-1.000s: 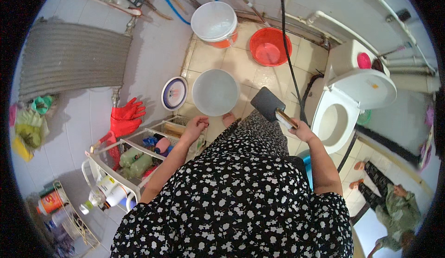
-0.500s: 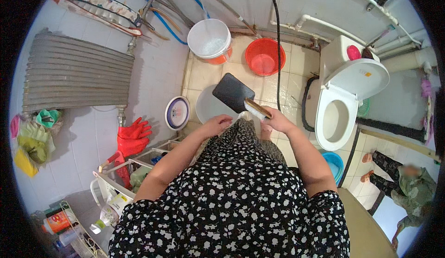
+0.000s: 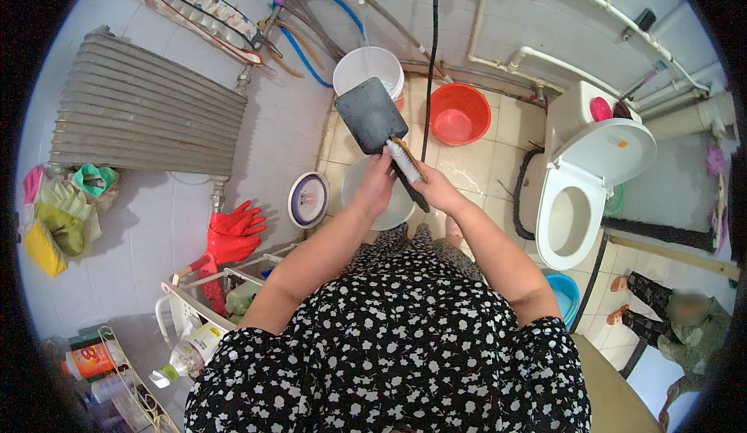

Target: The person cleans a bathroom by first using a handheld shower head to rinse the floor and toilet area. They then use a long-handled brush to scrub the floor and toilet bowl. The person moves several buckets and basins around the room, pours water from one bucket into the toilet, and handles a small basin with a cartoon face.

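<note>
Tiled floor (image 3: 510, 126); basin (image 3: 399, 213); pan (image 3: 369, 114), raised near basin. Left hand (image 3: 376, 184): fingers closed at pan's base. Right hand (image 3: 436, 189): fingers closed round brush (image 3: 401, 159). Step: apparently scrubbing; next stroke calls for steady pan.

Wht toilet (image 3: 577, 175), lid (image 3: 615, 153) up; red gloves (image 3: 233, 234) nr gry radiator (image 3: 156, 106).

The left hand (image 3: 377, 187) holds a dark square pan (image 3: 370, 112) near the base of its handle (image 3: 420, 200), and the right hand (image 3: 438, 190) holds a brush (image 3: 413, 162) with white bristles (image 3: 399, 155) close beside this handle. Under them is a pale basin (image 3: 397, 213), partly hidden. Farther, on the tiled floor (image 3: 492, 170), stand a white bucket (image 3: 364, 63) and a red basin (image 3: 460, 114).
</note>
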Motion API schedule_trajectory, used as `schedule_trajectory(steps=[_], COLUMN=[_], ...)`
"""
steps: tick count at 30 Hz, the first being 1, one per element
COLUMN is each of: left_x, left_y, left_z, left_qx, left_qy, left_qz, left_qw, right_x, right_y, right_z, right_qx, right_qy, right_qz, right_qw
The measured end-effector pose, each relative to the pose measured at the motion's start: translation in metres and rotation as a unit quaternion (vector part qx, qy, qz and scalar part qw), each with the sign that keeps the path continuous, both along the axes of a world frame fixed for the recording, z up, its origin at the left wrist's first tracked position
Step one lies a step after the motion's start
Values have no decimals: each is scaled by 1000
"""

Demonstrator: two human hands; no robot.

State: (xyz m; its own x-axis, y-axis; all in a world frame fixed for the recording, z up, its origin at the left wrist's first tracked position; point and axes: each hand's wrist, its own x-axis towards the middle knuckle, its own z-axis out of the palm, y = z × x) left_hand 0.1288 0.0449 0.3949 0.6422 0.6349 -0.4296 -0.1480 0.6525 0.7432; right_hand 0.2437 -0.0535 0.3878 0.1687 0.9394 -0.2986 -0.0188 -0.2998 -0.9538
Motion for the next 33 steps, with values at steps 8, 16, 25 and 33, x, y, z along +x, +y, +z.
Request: schedule_trajectory(steps=[8, 16, 25, 33], left_x=[-19, -80, -141, -144], left_y=[55, 90, 132, 164], left_z=[4, -6, 0, 5], left_qx=[30, -3, 18, 70], left_qy=[-19, 69, 70, 82], left_qz=[41, 206, 302, 270], left_qw=[999, 976, 951, 957], right_x=[56, 109, 105, 101], right_y=[-70, -160, -177, -161], right_z=[4, 53, 81, 98], right_qx=[-4, -102, -79, -72], right_qy=[13, -29, -39, -72], right_qz=[-100, -275, -279, -275], right_qw=[995, 956, 956, 956])
